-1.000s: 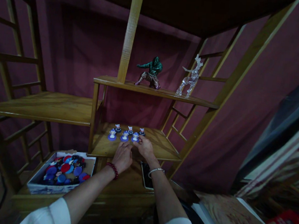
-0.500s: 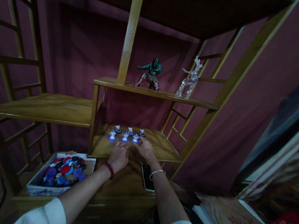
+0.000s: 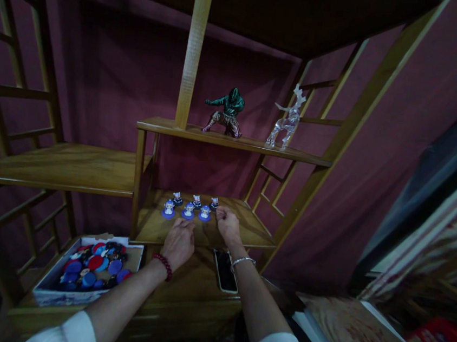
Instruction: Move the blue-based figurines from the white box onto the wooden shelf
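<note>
Three small white-and-purple figurines on round purple bases stand in a row on the low shelf: left figurine, middle figurine and right figurine. Behind them are three figurines on dark bases, among them a back middle figurine. My left hand, with a red bead bracelet, rests just in front of the middle purple figurine, fingers curled together and nothing visible in them. To the right of the row hovers my right hand, wearing a silver bangle. Its fingers are loosely bent and apart, holding nothing visible.
An open box of red, blue and dark round pieces sits lower left. A phone lies beneath my right wrist. On the upper shelf stand a green-and-bronze statue and a clear deer figure. A wooden post rises between sections.
My right hand has come off the right purple figurine and drawn away to the right. The left hand stays near the middle figurine. The whole view has shifted slightly.
</note>
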A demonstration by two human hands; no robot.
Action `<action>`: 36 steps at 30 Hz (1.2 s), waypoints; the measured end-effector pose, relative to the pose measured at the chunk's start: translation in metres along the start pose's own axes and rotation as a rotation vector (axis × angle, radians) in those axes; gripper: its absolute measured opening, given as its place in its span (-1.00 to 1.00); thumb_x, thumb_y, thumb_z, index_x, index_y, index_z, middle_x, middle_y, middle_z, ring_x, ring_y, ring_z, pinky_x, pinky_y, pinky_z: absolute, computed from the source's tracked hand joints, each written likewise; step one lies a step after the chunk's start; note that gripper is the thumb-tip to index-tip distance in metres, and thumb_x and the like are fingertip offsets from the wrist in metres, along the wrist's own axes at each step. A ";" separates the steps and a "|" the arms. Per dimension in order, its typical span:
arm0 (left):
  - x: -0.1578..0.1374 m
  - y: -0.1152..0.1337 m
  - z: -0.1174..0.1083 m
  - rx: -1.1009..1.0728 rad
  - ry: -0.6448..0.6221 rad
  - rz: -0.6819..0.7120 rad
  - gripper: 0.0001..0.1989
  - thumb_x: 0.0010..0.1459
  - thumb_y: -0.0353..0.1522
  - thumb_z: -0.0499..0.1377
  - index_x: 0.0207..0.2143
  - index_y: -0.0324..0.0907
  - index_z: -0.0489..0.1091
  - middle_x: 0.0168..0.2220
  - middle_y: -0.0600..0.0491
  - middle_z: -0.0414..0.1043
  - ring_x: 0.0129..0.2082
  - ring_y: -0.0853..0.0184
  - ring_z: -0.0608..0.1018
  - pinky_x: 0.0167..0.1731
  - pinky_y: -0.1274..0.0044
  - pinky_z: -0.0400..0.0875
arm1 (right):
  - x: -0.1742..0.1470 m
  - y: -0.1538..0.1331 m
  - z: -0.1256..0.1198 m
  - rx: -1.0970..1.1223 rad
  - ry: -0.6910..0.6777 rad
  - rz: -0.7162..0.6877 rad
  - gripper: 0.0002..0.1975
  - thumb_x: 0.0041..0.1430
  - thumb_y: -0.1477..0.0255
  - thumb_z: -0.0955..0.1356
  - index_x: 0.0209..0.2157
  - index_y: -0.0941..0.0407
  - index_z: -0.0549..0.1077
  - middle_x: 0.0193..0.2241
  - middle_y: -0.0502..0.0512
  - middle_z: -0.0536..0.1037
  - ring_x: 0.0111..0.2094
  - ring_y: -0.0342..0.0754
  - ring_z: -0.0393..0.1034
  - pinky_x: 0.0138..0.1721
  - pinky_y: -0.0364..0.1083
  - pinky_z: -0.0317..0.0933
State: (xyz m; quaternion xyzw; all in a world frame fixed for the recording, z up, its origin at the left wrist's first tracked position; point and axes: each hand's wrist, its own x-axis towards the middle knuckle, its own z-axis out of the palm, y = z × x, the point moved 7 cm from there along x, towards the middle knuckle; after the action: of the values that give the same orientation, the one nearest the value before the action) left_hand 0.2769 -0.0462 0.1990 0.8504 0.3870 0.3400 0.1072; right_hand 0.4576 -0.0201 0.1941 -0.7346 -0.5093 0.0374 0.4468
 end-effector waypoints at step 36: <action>0.005 0.004 0.008 0.064 -0.025 0.132 -0.73 0.08 -0.53 -0.10 -0.23 -0.24 0.33 -0.23 -0.05 0.34 -0.15 0.26 0.29 -0.09 0.40 0.18 | 0.066 -0.084 0.070 -0.544 -0.563 -0.323 -0.75 -0.26 0.52 0.40 -0.40 0.04 0.51 -0.39 0.00 0.55 -0.37 -0.11 0.40 -0.45 -0.25 0.14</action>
State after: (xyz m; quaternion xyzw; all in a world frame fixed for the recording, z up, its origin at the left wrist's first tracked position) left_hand 0.2873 -0.0444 0.1975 0.8812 0.3395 0.3230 0.0621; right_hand 0.3934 0.0818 0.2367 -0.6977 -0.7113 0.0305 0.0802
